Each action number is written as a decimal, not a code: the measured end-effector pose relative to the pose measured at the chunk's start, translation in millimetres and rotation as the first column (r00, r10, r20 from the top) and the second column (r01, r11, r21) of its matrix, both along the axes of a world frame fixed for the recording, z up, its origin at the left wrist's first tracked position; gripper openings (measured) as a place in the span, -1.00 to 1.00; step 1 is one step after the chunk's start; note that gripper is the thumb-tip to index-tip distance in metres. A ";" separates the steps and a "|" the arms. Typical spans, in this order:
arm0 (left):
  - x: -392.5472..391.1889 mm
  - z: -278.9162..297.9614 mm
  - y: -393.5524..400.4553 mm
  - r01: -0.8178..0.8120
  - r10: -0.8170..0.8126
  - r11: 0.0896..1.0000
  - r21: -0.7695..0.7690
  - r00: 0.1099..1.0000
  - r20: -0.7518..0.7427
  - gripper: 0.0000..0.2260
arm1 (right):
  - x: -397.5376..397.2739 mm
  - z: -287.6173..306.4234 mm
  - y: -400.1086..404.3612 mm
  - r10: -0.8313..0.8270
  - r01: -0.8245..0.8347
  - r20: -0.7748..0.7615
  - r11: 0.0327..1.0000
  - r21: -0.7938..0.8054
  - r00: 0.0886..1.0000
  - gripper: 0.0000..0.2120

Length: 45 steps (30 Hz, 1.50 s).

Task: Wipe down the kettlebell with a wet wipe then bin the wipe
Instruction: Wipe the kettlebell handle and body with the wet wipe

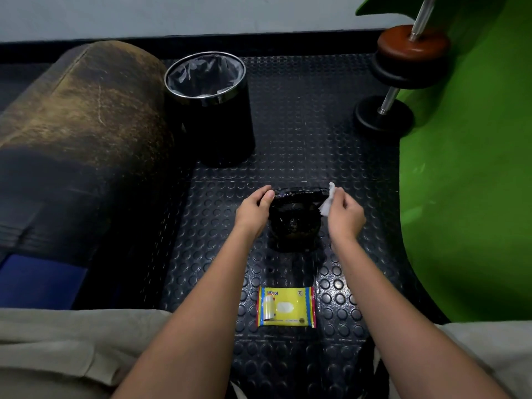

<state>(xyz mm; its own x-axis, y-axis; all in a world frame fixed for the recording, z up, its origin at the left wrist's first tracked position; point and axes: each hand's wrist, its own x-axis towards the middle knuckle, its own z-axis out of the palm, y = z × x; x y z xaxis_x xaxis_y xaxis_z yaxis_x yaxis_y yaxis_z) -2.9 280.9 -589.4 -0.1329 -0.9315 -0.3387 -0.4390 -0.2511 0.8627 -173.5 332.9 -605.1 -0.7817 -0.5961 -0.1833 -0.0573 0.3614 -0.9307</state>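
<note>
A black kettlebell (295,220) stands on the studded rubber floor (302,145) in the middle of the view. My left hand (254,210) grips the left end of its handle. My right hand (345,213) pinches a white wet wipe (328,201) against the right end of the handle. Behind and to the left stands a black bin (213,110) with a chrome rim and a grey liner. A yellow pack of wet wipes (286,307) lies flat on the floor close to me, its flap closed.
A worn, dark padded roll (80,125) lies along the left, close to the bin. A dumbbell (403,82) with black and brown plates leans at the back right beside a green surface (466,168). My knees in pale trousers fill the bottom corners.
</note>
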 end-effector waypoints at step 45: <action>-4.0 5.7 4.0 0.026 -0.026 1.000 0.001 0.999 0.022 -0.63 | -17.7 0.6 -10.9 0.371 -0.344 -0.293 0.928 0.143 0.881 -0.56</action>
